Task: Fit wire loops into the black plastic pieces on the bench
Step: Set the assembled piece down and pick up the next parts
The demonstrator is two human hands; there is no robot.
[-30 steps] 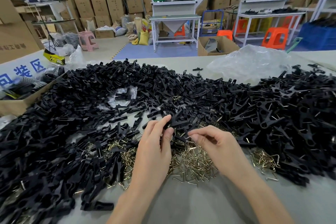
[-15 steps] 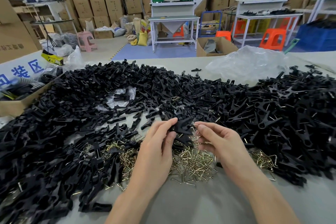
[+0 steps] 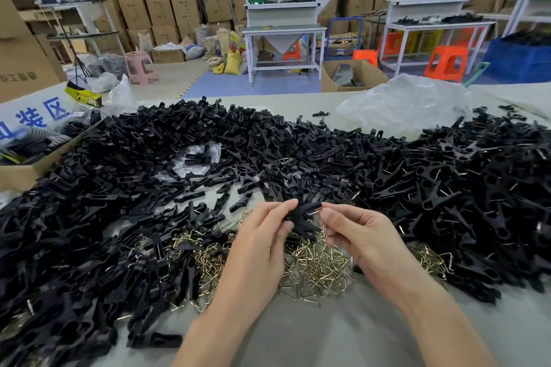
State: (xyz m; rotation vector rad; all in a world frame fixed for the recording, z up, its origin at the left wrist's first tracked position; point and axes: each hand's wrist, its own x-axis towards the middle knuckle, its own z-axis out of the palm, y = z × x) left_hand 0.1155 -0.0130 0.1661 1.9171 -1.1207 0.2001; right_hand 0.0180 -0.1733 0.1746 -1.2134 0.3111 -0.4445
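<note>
Your right hand (image 3: 369,238) has left the wire loops (image 3: 316,270) — it and your left hand (image 3: 259,244) now pinch one black piece (image 3: 301,215).

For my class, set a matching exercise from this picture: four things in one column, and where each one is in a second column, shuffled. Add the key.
Column 1
1. one black plastic piece
2. wire loops
3. clear plastic bag
4. pink stool

Column 2
A. on the floor beyond the bench, to the left
B. heaped on the near part of the bench
C. held between the left hand and the right hand
D. on the bench, far right

Pairs: 1-C, 2-B, 3-D, 4-A
</note>
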